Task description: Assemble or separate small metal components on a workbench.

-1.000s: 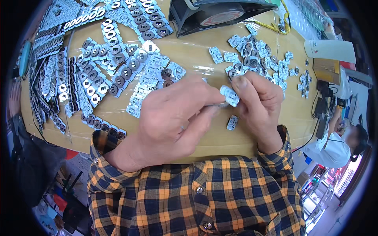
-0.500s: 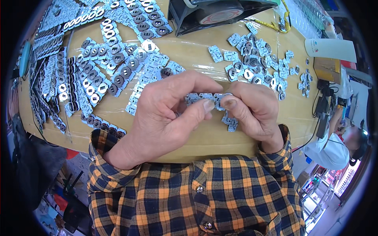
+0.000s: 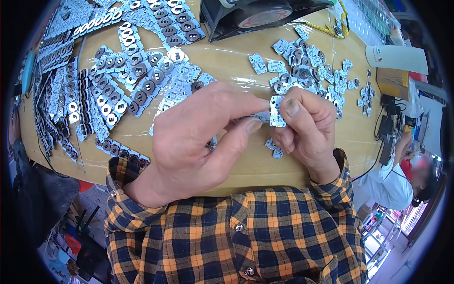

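Between thumb and bent fingers, my right hand (image 3: pixel 309 130) grips a small white circuit board (image 3: pixel 276 111), held upright. My left hand (image 3: pixel 196 135) pinches a strip of circuit boards (image 3: pixel 259 116); most of it is hidden behind the thumb and fingers. The two hands are close together above the table, with the held board just right of the left fingertips. Beneath my right hand lie a few loose circuit boards (image 3: pixel 275 148), partly covered by it.
Strips of circuit boards with round battery holders (image 3: pixel 113 102) cover the table's left side. A pile of separated boards (image 3: pixel 307 66) lies beyond my right hand. At the back stands a black fan (image 3: pixel 265 16). A white cup (image 3: pixel 396 59) lies near a cardboard box (image 3: pixel 393 84). Another person (image 3: pixel 390 182) sits at right.
The boards were in one row between both hands. Now a single board has come off in my right hand, which has turned it upright, and the strip stays in my left.
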